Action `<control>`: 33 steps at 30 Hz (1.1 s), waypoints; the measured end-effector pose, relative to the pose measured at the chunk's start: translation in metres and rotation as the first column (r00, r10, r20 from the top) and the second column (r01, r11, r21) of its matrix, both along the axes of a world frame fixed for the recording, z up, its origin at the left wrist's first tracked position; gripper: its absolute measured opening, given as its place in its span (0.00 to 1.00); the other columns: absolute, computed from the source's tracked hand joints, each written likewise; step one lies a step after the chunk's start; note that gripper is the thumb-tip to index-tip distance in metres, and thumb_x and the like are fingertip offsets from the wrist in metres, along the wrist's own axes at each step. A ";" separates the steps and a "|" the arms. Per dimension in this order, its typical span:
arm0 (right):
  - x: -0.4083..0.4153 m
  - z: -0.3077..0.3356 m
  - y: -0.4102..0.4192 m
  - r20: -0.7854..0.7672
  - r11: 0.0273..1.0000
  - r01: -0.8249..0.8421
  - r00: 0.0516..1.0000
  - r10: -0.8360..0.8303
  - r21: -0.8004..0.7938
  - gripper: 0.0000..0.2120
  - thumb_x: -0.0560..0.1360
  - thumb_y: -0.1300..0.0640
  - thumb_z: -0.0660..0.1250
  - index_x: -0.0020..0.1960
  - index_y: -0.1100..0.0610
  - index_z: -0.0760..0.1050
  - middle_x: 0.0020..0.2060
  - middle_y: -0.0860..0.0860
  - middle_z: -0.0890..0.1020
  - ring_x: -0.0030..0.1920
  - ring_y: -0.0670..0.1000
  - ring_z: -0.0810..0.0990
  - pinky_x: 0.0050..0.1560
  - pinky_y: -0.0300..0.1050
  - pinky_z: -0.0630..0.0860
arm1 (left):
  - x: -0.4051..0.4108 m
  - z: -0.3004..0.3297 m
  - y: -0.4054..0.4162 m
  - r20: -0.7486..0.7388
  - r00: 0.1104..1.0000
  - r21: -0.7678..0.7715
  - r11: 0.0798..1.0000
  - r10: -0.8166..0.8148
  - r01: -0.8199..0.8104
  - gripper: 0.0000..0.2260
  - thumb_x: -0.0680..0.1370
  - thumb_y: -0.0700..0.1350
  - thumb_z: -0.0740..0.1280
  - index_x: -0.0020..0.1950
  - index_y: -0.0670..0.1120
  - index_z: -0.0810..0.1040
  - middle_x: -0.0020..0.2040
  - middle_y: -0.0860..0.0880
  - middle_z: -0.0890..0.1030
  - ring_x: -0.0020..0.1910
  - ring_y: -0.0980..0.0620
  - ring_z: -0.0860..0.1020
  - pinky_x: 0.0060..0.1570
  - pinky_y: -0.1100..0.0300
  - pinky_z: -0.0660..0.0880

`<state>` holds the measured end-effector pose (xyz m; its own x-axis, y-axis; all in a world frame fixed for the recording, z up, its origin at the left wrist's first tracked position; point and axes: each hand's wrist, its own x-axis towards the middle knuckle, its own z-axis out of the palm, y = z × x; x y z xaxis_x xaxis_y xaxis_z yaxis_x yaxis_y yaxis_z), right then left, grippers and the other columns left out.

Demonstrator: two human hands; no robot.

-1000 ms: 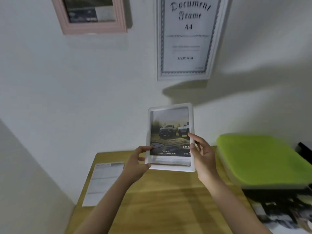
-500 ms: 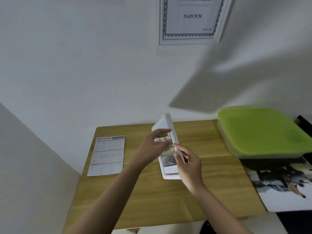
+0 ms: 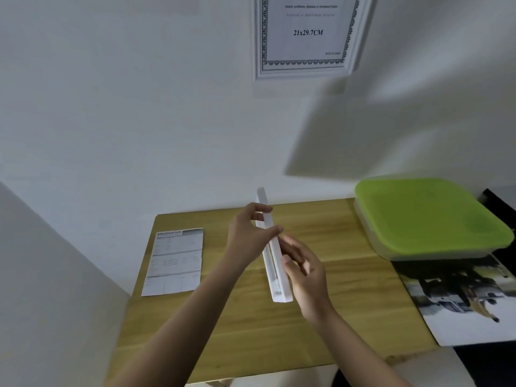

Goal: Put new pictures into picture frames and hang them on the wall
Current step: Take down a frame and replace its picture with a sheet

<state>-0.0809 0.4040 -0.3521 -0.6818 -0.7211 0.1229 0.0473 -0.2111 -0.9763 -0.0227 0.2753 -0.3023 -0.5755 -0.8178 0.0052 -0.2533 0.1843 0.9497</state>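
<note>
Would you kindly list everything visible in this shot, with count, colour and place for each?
small picture frame: one, white, held edge-on above the middle of the table
document frame: one, white with an ornate dark border on its insert, hanging on the wall at the top
specification sheet: one, white with grey print, flat on the table's left part
lidded box: one, green lid over a pale base, back right of the table
printed picture: one, dark and white, lying at the table's right edge, partly under the box
table: one, light wood, against the wall
left hand: one, fingers gripping the frame's upper part
right hand: one, against the frame's lower right side
</note>
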 end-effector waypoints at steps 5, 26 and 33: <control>-0.012 -0.026 -0.005 0.108 0.993 0.051 0.992 -0.063 0.106 0.16 0.76 0.67 0.63 0.59 0.50 0.74 0.56 0.54 0.81 0.59 0.47 0.79 0.53 0.33 0.76 | 0.017 -0.002 -0.009 0.049 0.998 -0.047 0.998 0.049 -0.047 0.14 0.66 0.44 0.75 0.48 0.57 0.78 0.46 0.53 0.80 0.38 0.50 0.82 0.41 0.50 0.82; -0.007 -0.079 0.003 -0.013 0.881 0.227 0.970 -0.244 0.414 0.20 0.73 0.69 0.66 0.61 0.53 0.76 0.57 0.49 0.79 0.58 0.49 0.77 0.60 0.43 0.72 | 0.098 -0.115 -0.004 0.240 0.964 0.267 0.962 -0.118 0.051 0.35 0.66 0.34 0.73 0.68 0.57 0.66 0.58 0.50 0.77 0.48 0.48 0.81 0.47 0.50 0.81; -0.013 -0.116 0.007 -0.156 0.737 0.238 0.971 -0.180 0.633 0.20 0.72 0.64 0.68 0.64 0.53 0.74 0.58 0.55 0.72 0.52 0.48 0.74 0.62 0.44 0.70 | 0.100 -0.160 0.011 0.304 0.944 0.261 0.964 -0.131 0.050 0.39 0.64 0.35 0.75 0.72 0.51 0.65 0.68 0.51 0.71 0.60 0.47 0.75 0.58 0.56 0.74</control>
